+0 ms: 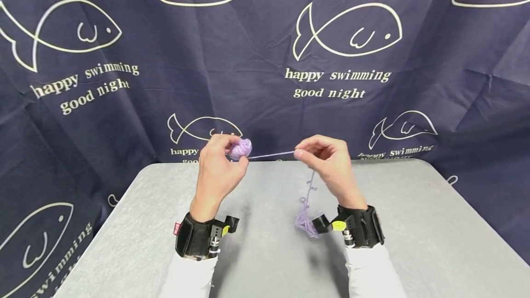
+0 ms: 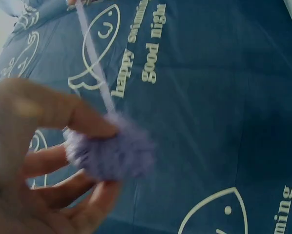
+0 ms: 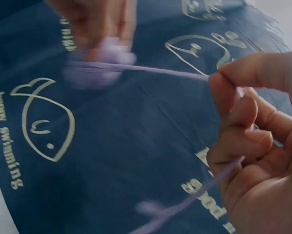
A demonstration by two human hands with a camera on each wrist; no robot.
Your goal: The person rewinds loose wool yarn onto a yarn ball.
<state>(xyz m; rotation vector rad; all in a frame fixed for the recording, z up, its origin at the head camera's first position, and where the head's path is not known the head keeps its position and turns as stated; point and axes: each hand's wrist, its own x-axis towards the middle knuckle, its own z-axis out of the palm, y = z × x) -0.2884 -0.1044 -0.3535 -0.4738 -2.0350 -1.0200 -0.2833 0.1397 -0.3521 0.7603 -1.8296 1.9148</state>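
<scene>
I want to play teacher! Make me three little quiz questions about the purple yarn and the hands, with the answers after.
1. True or false: the left hand holds the small yarn ball.
2. What does the right hand pinch? A) a pencil B) the yarn strand C) a spoon
3. Fill in: the loose yarn under the right hand trails down to the grey ____.

Key
1. True: its fingers curl round the ball.
2. B: the strand runs taut from the ball to the pinching fingertips.
3. Table.
</scene>
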